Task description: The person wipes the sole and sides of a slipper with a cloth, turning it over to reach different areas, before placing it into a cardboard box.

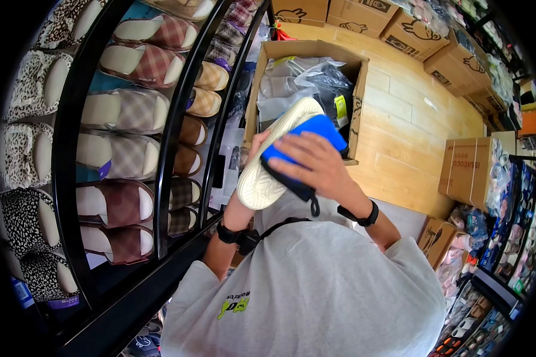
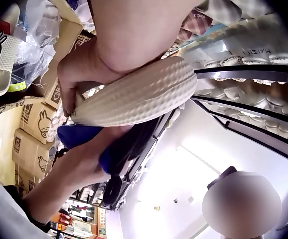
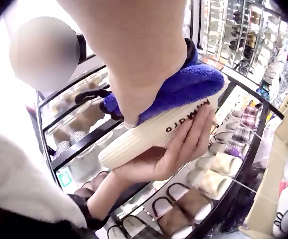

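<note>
A cream slipper (image 1: 253,184) with a thick, ridged sole lies tilted in front of the torso, its sole side up in the head view. My left hand (image 3: 183,149) grips it from beneath, fingers spread along the side that bears dark lettering. In the head view that hand is mostly hidden behind the slipper. My right hand (image 1: 315,160) holds a blue plush cloth (image 3: 183,84) with a black edge and a black loop (image 1: 314,206) against the slipper. Its fingers bend over the cloth, and the thumb shows near the slipper's edge in the right wrist view.
An open carton (image 1: 312,49) of plastic-wrapped footwear stands on the wooden floor (image 1: 399,113) just beyond the hands. To the left rises a black rack (image 1: 71,131) lined with slippers. Several cartons (image 1: 467,172) and more stocked shelves border the right side.
</note>
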Demonstrator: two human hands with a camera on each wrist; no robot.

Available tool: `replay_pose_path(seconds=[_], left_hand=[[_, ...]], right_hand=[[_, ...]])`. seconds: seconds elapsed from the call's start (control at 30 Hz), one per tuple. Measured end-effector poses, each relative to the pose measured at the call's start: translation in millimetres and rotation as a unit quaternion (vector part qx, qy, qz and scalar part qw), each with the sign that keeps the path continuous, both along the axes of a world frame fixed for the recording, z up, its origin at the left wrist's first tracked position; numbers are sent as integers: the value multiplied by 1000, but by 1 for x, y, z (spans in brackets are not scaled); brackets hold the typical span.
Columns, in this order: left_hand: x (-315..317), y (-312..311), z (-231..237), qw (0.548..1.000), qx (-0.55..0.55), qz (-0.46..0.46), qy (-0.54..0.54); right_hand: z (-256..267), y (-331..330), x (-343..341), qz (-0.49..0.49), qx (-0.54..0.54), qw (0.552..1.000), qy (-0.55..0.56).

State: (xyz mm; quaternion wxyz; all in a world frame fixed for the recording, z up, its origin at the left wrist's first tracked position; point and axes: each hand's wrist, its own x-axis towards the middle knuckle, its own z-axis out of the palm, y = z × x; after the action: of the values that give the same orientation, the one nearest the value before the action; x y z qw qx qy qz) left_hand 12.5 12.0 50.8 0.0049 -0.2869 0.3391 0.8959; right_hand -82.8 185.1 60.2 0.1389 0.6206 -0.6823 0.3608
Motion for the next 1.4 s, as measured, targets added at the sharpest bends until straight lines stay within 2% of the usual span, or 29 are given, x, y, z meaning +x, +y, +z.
replay_pose_path(seconds=[0.03, 0.1, 0.17, 0.23, 0.27, 0.3, 0.37, 0.4, 0.43, 0.5, 0.57, 0.6, 0.63, 0.7, 0.77, 0.8, 0.83, 0.9, 0.97, 1.0, 1.03, 1.1, 1.13, 1.2, 1.23, 1.3, 1.33, 1.37, 1.4], left_hand=[[-2, 0, 3, 1000, 0, -1, 0], [-3, 1, 4, 991, -128, -32, 23], [0, 0, -4, 987, -149, -33, 51], [-2, 1, -5, 989, -136, -7, 53], [-3, 0, -8, 969, -226, -21, 103], [-5, -2, -11, 974, -211, -20, 80], [-5, 0, -8, 995, -86, -7, 53], [-9, -5, -14, 997, 55, -9, 49], [-9, -5, -12, 997, 56, -8, 47], [-12, -2, 3, 999, -8, -29, 17], [-10, 2, 14, 998, -57, -7, 5], [-2, -4, -14, 989, -121, -4, 86], [1, -13, -38, 944, -287, -42, 155], [2, -13, -43, 929, -328, -29, 169], [7, -11, -41, 876, -433, -65, 204], [9, -10, -43, 945, -251, -38, 206], [9, -12, -47, 945, -252, -35, 205], [4, -16, -49, 947, -40, -23, 317], [7, -18, -43, 969, -191, -18, 158], [8, -24, -49, 923, -336, -45, 180], [7, -20, -51, 963, -226, -8, 146], [2, -18, -47, 963, -209, 10, 167], [1, -14, -44, 964, -209, 10, 167], [-4, -1, -17, 982, -169, 43, 66], [-2, -10, -39, 975, -206, 16, 81], [-4, -7, -27, 970, 12, 4, 244], [-1, -10, -29, 974, -130, 0, 186], [3, -13, -33, 955, -268, -4, 125], [0, -18, -36, 943, -307, -13, 130]], right_hand=[[0, 1, -6, -39, -9, 999, -14], [5, 1, -10, -93, -11, 994, -54], [5, -1, -7, -95, -13, 994, -53], [1, -2, -1, -21, -5, 1000, -14], [1, -2, 3, 5, 7, 1000, -13], [1, 0, -1, 3, 8, 1000, -12], [1, 4, -16, 40, 24, 998, -50], [2, 5, -22, 14, 24, 998, -50], [5, 3, -22, -29, 3, 998, -61], [8, 2, -19, -54, 1, 997, -54], [3, 2, -14, -19, 9, 999, -34], [3, -1, -9, 19, 11, 999, -28], [3, -4, -1, 46, 4, 998, -34], [1, -6, -3, 68, 20, 997, -35], [5, -5, -16, 61, 23, 996, -54], [5, -6, -19, 25, 29, 998, -46], [8, -8, -15, -17, 24, 998, -57], [6, -12, -11, -20, 17, 999, -47], [3, -14, -3, 26, 10, 999, -29], [4, -15, 1, 55, 12, 998, -34], [1, -15, 3, 70, 13, 997, -19], [0, -13, -6, 78, 25, 996, -23], [-2, -12, -15, 48, 24, 998, -33], [-3, -12, -21, -24, 3, 996, -84], [0, -12, -20, -57, 5, 994, -92], [-1, -15, -16, -56, -9, 996, -73], [-3, -16, -12, -26, -7, 998, -58], [-4, -17, -7, 3, -4, 999, -42], [0, -17, -1, 30, 2, 999, -35]])
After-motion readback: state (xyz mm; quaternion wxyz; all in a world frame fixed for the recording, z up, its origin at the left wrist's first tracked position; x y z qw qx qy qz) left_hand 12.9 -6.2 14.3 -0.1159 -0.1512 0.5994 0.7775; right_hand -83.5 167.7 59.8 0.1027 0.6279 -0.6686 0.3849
